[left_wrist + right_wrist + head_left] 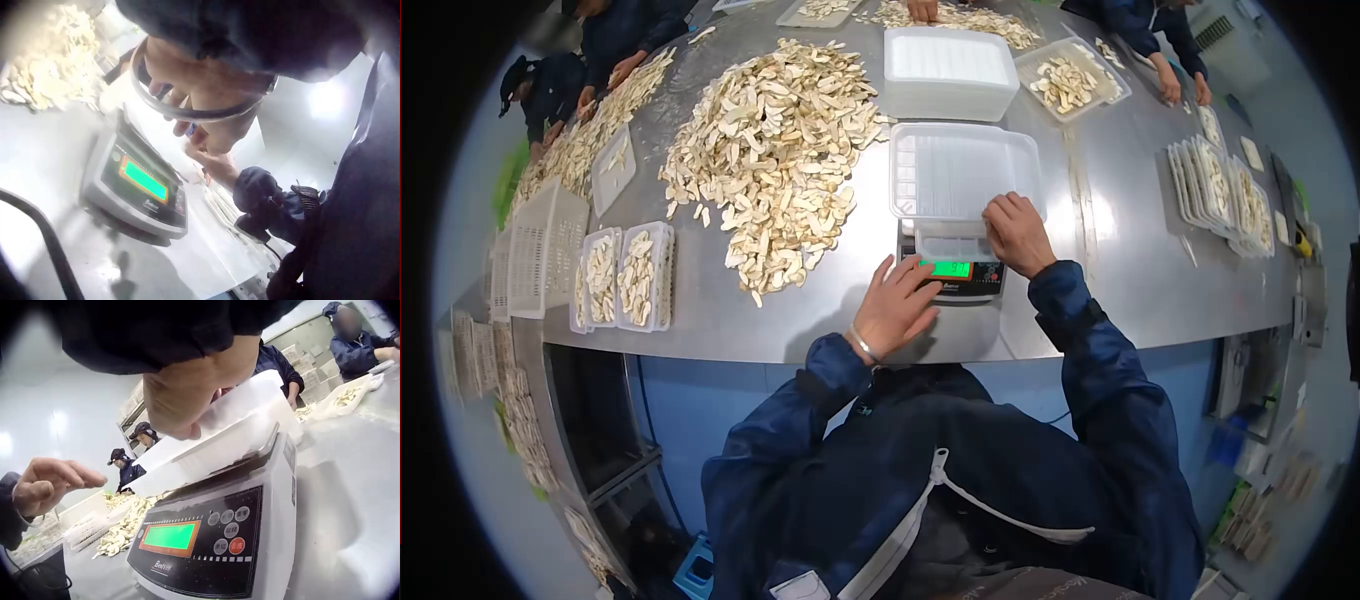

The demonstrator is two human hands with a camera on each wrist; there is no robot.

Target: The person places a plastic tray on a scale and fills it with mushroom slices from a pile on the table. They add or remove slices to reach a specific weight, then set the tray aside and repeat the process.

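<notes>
Right hand (1018,233) curled on tray (960,170) edge, left hand (895,305) loose — touching scale (960,275)

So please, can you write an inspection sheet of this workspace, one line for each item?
Surface: metal table, shiny, partly bare.
Job's things: scale with green display lit; empty white tray on its platform.
Clutter: big pile of pale slices; stacked trays; filled trays at left and at right.
Hands: left hand hovers at the scale's front, fingers relaxed, holds nothing; right hand rests on the tray's near edge, grip not clear.
Cables: nothing seen on the table.
Surroundings: other workers in dark blue around the table; blue panel below.
</notes>
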